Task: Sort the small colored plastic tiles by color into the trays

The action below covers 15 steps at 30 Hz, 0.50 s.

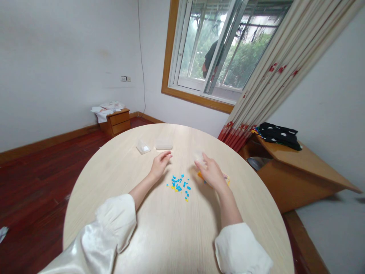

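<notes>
Small blue building blocks [179, 187] lie scattered on the round table [171, 236], with a few tiny yellow pieces [174, 188] among them. My left hand [161, 166] hovers just left of the pile, its fingers loosely stretched out, with nothing visible in them. Over on the other side, my right hand [211, 171] pinches a small clear plastic piece [199, 155], which motion blurs. Beneath that hand an orange thing [200, 175] and some yellow and pinkish pieces [227, 179] show in part; the hand hides the rest.
Towards the far edge stand a clear plastic box [164, 145] and a second clear container [143, 147]. A wooden cabinet [285, 179] with black cloth [278, 136] on it is at the right. Behind the window a person [212, 57] is partly visible.
</notes>
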Each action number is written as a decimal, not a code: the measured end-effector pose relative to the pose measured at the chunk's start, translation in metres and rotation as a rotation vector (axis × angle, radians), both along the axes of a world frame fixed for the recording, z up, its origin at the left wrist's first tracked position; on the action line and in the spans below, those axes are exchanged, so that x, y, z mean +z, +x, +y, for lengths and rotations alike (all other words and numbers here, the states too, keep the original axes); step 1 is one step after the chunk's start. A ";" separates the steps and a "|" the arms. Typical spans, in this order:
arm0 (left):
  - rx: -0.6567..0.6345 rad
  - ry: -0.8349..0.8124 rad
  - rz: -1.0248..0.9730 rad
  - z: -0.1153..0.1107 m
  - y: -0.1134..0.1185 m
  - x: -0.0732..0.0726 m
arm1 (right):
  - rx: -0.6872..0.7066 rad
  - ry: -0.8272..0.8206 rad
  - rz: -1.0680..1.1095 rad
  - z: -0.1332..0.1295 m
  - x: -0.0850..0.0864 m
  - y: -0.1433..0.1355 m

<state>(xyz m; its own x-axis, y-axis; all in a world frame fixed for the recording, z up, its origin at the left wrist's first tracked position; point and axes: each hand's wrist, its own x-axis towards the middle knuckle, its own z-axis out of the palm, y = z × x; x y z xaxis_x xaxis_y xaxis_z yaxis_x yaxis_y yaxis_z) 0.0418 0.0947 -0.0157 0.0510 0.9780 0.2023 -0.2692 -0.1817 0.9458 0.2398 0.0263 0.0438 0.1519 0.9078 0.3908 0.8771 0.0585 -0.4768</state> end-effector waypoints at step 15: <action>-0.225 0.025 0.054 -0.015 0.017 -0.003 | 0.274 0.058 0.314 -0.010 -0.038 -0.075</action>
<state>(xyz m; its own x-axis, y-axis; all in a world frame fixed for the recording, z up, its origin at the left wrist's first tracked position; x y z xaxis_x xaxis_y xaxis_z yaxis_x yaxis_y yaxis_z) 0.0585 0.0800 -0.0185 0.2788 0.9353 0.2179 -0.2552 -0.1466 0.9557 0.1645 0.0161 0.0062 0.0275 0.9092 0.4155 0.6381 0.3039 -0.7074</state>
